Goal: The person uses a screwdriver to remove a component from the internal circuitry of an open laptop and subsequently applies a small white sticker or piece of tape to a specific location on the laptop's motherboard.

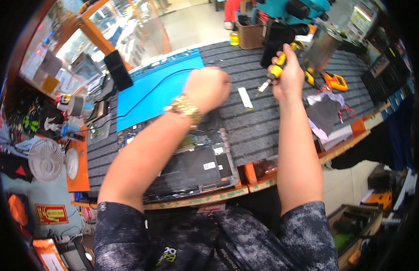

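My right hand [290, 79] is raised over the right part of the mat and wraps round a yellow and black screwdriver [277, 71], its metal shaft pointing down to the left. My left hand [208, 88], with a gold watch on the wrist, is closed above the edge of the blue mat [141, 92]. What its fingers hold, if anything, is hidden. Below the left forearm lies an opened laptop base [191, 167] with its black battery and boards bare; the forearm covers part of it. A narrow white-labelled strip [244, 98] lies between the hands.
A grey striped mat [252, 135] covers the bench. At the right are a metal canister [324, 45], an orange multimeter [336, 82] and a dark cloth [326, 110]. Behind stands a brown basket [251, 35]. A small fan [46, 158] and a black phone [118, 70] are on the left.
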`<state>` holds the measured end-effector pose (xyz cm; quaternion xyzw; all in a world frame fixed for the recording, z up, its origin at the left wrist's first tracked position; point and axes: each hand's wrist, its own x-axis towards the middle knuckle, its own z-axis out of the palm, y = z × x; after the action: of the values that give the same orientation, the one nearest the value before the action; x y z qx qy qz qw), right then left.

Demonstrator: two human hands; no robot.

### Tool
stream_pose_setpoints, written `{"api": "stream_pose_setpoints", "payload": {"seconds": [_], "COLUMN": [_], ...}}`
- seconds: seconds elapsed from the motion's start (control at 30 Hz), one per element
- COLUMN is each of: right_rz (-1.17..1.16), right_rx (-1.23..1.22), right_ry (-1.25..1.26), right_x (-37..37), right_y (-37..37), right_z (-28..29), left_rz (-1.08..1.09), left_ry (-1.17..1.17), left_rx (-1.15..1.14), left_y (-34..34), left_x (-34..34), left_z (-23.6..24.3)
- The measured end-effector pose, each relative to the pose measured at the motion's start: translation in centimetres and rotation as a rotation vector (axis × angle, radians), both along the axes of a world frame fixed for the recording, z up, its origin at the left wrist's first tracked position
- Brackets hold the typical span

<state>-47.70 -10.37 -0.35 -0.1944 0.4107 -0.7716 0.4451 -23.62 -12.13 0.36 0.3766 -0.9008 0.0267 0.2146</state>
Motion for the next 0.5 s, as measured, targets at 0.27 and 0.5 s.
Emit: {"api": "stream_pose_setpoints", "payload": {"seconds": [0.27, 0.5], "right_rz": [0.028, 0.072], "right_rx": [-0.048, -0.058], "right_ry": [0.033, 0.021], "right_x": [-0.1, -0.2], "right_y": [-0.3, 0.1], "right_z": [-0.5, -0.3], "left_rz": [0.165, 0.142], "left_ry": [-0.199, 0.024], "left_rx": [-0.034, -0.097], "left_y": [-0.6, 0.2], "left_x": [-4.8, 0.7], "left_z": [-1.6, -0.6]}}
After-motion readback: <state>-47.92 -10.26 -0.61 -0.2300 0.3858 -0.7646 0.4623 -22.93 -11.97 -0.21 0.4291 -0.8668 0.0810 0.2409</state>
